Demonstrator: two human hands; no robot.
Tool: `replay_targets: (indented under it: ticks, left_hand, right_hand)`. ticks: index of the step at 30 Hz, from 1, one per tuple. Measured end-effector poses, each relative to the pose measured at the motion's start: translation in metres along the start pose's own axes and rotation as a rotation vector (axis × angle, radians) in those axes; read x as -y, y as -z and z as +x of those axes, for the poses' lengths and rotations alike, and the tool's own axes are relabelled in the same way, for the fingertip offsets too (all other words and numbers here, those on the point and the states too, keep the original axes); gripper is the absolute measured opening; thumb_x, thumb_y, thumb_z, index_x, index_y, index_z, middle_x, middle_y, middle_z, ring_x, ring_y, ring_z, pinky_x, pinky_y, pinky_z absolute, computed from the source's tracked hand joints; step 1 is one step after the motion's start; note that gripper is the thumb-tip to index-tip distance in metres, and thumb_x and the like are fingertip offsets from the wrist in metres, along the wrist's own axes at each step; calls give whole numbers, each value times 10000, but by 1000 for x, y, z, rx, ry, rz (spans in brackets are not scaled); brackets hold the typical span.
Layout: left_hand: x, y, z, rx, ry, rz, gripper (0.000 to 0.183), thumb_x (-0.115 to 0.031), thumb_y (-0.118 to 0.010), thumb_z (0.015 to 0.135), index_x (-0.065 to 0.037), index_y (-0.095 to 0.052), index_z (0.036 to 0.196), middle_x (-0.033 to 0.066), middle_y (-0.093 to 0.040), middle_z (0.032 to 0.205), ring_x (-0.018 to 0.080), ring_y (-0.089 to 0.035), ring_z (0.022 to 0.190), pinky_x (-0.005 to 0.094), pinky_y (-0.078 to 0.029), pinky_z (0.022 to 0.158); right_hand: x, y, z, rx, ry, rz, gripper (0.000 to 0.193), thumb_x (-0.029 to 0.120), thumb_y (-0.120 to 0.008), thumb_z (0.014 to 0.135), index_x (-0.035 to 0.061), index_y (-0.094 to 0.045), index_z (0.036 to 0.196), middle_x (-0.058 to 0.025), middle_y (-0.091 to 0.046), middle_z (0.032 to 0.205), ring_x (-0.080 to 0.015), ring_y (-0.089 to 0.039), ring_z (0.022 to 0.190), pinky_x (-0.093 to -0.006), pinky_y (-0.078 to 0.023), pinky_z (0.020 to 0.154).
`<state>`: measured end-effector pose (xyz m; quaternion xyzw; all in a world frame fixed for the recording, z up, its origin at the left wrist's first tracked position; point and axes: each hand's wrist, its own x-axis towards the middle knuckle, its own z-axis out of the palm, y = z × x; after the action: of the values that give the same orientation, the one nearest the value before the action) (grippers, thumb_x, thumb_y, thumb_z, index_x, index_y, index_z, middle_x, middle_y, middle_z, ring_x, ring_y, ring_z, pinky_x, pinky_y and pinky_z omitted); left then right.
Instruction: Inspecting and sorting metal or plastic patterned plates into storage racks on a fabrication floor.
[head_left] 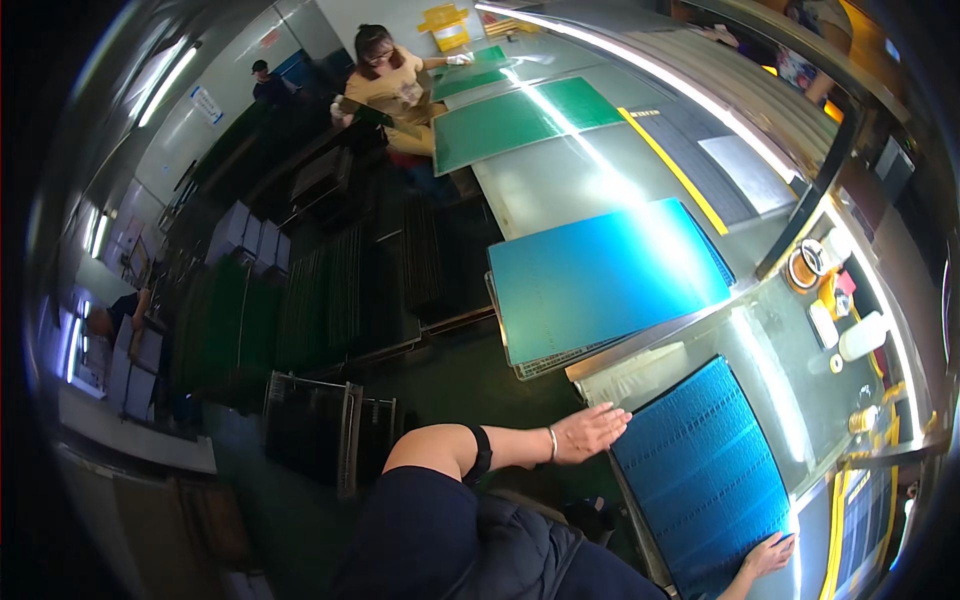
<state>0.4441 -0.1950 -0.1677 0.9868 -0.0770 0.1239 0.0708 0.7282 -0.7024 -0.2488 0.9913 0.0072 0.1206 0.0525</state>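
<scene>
You steady the blue grid panel (700,470) with left hand (588,432) and right hand (768,555) flat, open; next, square it.

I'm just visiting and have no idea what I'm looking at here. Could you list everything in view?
Blue perforated rectangular panel: one, blue, on the steel workbench between the person's hands.
Smooth blue sheet: one, blue, atop a stack further along the bench.
Green mats: at least two, green, far end of the bench.
Long steel workbench: one, grey, running up the right side.
Yellow stripe: one, yellow, across the bench.
Tape roll: one, orange, on the right ledge among small white items.
Dark racks: several, black, on the floor to the left.
Seated co-worker: one, tan top, at the far end.
Left hand: flat on the panel's left edge, wrist bangle.
Right hand: on the panel's near right corner.
</scene>
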Motion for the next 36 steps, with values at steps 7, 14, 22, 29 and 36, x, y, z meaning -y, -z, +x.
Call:
replay_targets:
  ticks: [7, 14, 22, 29, 36]
  left_hand:
    - [-34, -60, 103, 32, -161, -239, 619, -342, -551, 829, 39, -380, 1286, 186, -321, 1396, 285, -295, 1310, 436, -194, 1088]
    - [32, -111, 189, -36, 241, -82, 613, -400, -388, 904, -2, -297, 1361, 128, -230, 1453, 248, -187, 1354, 432, -123, 1100]
    - [27, -93, 194, -1, 256, -52, 556, -360, -361, 904, -7, -346, 1334, 130, -346, 1379, 247, -293, 1286, 426, -194, 1070]
    - [27, -94, 207, -122, 152, 280, 402, -268, -454, 820, -13, -563, 1110, 124, -504, 1192, 262, -429, 1120, 414, -332, 926]
    - [22, -110, 206, -122, 216, 257, 408, -235, -440, 842, -8, -520, 1170, 121, -478, 1223, 268, -391, 1183, 428, -300, 987]
  right_hand:
    - [67, 124, -26, -223, 645, -657, 392, 216, -431, 888, -19, -491, 1196, -255, -519, 1167, -379, -520, 1075, -466, -422, 927]
    - [96, 188, -38, -207, 688, -626, 347, 189, -419, 893, -31, -526, 1140, -244, -558, 1105, -371, -576, 952, -443, -472, 833]
    - [87, 207, -55, -96, 722, -517, 383, 220, -442, 893, -25, -495, 1183, -234, -516, 1162, -371, -523, 1018, -450, -418, 875]
    - [69, 201, -80, 41, 668, -286, 409, 239, -455, 891, -11, -476, 1213, -229, -473, 1217, -373, -468, 1083, -462, -361, 921]
    - [59, 194, -94, 119, 642, -118, 438, 258, -469, 888, 3, -456, 1243, -223, -429, 1271, -375, -413, 1147, -474, -303, 967]
